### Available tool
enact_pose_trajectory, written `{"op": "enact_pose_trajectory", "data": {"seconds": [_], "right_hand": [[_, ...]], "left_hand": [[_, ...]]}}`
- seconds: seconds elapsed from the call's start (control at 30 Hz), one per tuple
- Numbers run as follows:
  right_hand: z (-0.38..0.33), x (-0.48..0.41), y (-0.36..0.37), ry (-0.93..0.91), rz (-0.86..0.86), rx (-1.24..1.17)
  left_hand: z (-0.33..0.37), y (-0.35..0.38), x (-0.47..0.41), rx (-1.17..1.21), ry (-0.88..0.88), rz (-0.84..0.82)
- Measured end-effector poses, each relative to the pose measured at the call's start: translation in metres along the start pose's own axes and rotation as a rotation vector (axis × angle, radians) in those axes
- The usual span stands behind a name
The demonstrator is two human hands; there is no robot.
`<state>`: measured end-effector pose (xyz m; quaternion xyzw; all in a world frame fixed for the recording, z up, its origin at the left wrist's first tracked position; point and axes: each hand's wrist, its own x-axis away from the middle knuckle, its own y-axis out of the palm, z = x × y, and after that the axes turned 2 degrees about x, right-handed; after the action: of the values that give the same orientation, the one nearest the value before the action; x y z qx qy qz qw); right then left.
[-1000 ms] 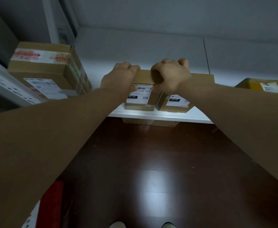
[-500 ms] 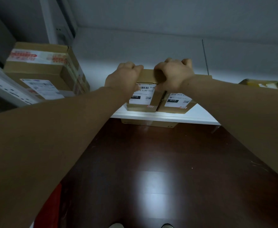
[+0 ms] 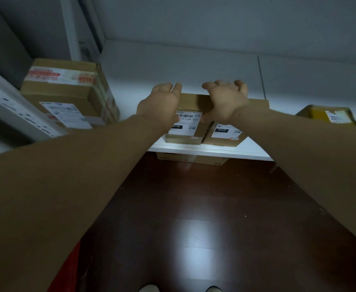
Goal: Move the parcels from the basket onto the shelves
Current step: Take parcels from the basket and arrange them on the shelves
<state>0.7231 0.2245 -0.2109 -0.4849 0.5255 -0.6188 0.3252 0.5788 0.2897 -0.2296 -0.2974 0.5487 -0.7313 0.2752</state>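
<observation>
Two brown cardboard parcels with white labels sit side by side on the white shelf (image 3: 210,151): the left parcel (image 3: 184,129) and the right parcel (image 3: 225,134). My left hand (image 3: 160,102) lies over the top left of the left parcel with its fingers straightened. My right hand (image 3: 225,101) hovers over the seam between the two parcels, fingers spread and loosely bent, the thumb near the label. Neither hand grips a parcel. A red basket edge (image 3: 67,270) shows at the lower left, below my left arm.
A large taped box (image 3: 67,91) stands on the shelf at the left beside a metal upright. A yellow parcel (image 3: 324,114) lies at the far right. Another box (image 3: 194,159) sits on a lower level under the shelf edge. Dark wooden floor lies below.
Both hands gripped the top edge of the left parcel earlier; now their fingers have uncurled and lifted off it. The parcel stays on the shelf.
</observation>
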Motion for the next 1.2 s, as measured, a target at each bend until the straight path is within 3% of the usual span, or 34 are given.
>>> {"op": "enact_pose_trajectory", "data": {"seconds": [0.17, 0.37, 0.6, 0.93, 1.2], "right_hand": [[-0.020, 0.029, -0.014, -0.003, 0.079, -0.033], [-0.085, 0.083, -0.029, -0.151, 0.063, -0.054], [-0.215, 0.159, -0.037, -0.441, -0.095, -0.006], [-0.437, 0.272, -0.007, -0.937, -0.261, 0.108], [-0.584, 0.300, 0.075, -0.998, -0.469, 0.229]], "left_hand": [[-0.014, -0.021, 0.030, 0.012, -0.037, -0.009], [-0.046, -0.051, 0.127, 0.029, -0.148, -0.053], [-0.106, -0.074, 0.305, 0.180, -0.520, -0.040], [-0.209, -0.064, 0.584, 0.370, -1.196, -0.020], [-0.291, 0.005, 0.704, 0.539, -1.416, -0.109]]}}
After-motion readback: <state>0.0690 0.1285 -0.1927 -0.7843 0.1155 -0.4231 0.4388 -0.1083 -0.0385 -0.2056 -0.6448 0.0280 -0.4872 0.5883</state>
